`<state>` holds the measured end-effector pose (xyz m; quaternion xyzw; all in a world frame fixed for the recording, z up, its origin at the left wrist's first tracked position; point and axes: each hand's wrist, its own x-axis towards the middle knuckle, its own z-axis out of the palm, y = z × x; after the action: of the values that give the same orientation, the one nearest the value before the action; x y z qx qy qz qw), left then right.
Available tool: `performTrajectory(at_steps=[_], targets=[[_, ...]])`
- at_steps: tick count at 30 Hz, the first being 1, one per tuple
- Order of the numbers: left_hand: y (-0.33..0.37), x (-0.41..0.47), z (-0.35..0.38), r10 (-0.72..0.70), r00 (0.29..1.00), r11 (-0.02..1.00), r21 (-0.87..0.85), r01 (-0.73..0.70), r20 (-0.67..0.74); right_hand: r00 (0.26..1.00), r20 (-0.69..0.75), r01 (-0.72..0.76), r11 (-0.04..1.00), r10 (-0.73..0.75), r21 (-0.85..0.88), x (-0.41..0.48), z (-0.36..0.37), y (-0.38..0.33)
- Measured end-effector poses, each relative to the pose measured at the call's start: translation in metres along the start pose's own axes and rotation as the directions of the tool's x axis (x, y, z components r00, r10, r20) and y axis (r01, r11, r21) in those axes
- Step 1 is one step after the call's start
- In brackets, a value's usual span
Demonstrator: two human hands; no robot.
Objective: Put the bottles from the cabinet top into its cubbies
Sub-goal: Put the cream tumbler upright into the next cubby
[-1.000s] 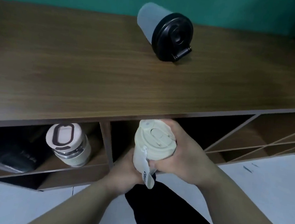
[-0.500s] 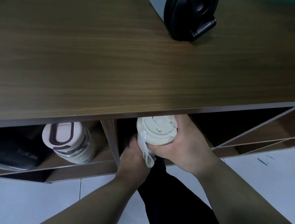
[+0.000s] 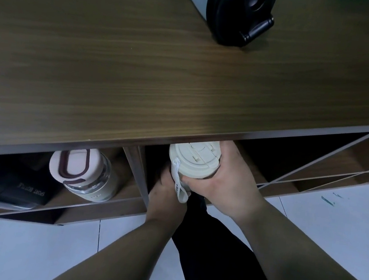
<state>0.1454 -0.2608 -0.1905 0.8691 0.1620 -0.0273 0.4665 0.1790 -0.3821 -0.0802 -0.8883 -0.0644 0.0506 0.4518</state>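
A cream bottle point(image 3: 193, 161) with a strap stands at the mouth of the middle cubby, just under the edge of the wooden cabinet top point(image 3: 118, 63). My right hand point(image 3: 227, 181) wraps its upper body from the right. My left hand point(image 3: 167, 195) grips it lower down on the left, partly hidden behind the strap. A grey bottle with a black lid point(image 3: 237, 12) lies on its side on the cabinet top at the far right. A cream bottle with a pink lid point(image 3: 83, 172) sits in the cubby to the left.
A black sport bottle point(image 3: 12, 189) lies in the far-left cubby. A thin wooden divider point(image 3: 138, 171) separates the middle cubby from the left one. More cubbies point(image 3: 325, 165) with diagonal dividers open to the right. White floor tiles point(image 3: 28, 251) lie below.
Both hands have pushed the cream bottle upward and deeper into the middle cubby, partly under the cabinet top's edge. The view has shifted closer to the cabinet.
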Motion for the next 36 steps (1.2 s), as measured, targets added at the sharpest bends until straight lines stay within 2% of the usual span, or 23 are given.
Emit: performTrajectory(at_steps=[2, 6, 9, 12, 14, 19, 24, 29, 33, 36], targets=[[-0.002, 0.003, 0.001, 0.045, 0.999, 0.996, -0.071, -0.045, 0.006, 0.999, -0.051, -0.01, 1.0, 0.009, -0.004, -0.001, 0.005, 0.0], [0.003, 0.002, -0.004, -0.017, 0.998, 0.983, -0.184, 0.027, 0.054, 0.985, -0.167, -0.035, 0.999, 0.033, -0.01, -0.007, 0.017, 0.0], [-0.005, 0.005, -0.003, -0.04, 0.996, 0.995, -0.088, 0.048, 0.085, 0.973, -0.225, -0.051, 0.998, 0.043, -0.028, -0.011, 0.024, 0.001], [-0.013, 0.013, -0.001, -0.197, 0.964, 0.974, -0.079, 0.214, 0.179, 0.968, -0.246, -0.066, 0.997, 0.054, -0.039, -0.013, 0.029, 0.0], [-0.012, 0.013, -0.002, -0.217, 0.953, 0.975, -0.007, 0.224, 0.209, 0.965, -0.254, -0.075, 0.996, 0.062, -0.043, -0.014, 0.032, -0.001], [-0.009, 0.011, -0.003, -0.124, 0.973, 0.991, -0.025, 0.131, 0.196, 0.965, -0.246, -0.097, 0.995, 0.089, -0.019, -0.015, 0.032, -0.004], [-0.007, 0.007, -0.009, -0.04, 0.978, 0.961, -0.259, 0.094, 0.206, 0.97, -0.195, -0.137, 0.99, 0.143, 0.044, -0.019, 0.031, -0.002], [-0.003, -0.003, -0.029, 0.018, 0.97, 0.976, -0.213, 0.035, 0.244, 0.977, -0.123, -0.188, 0.976, 0.175, -0.109, -0.037, 0.017, -0.004], [-0.002, -0.028, -0.045, -0.094, 0.944, 0.943, -0.277, 0.186, 0.316, 0.976, -0.045, -0.217, 0.93, 0.214, -0.296, -0.053, 0.002, -0.01], [0.004, -0.05, -0.062, -0.185, 0.888, 0.865, -0.359, 0.35, 0.42, 0.978, -0.048, -0.209, 0.923, 0.205, -0.322, -0.066, -0.011, -0.02]])
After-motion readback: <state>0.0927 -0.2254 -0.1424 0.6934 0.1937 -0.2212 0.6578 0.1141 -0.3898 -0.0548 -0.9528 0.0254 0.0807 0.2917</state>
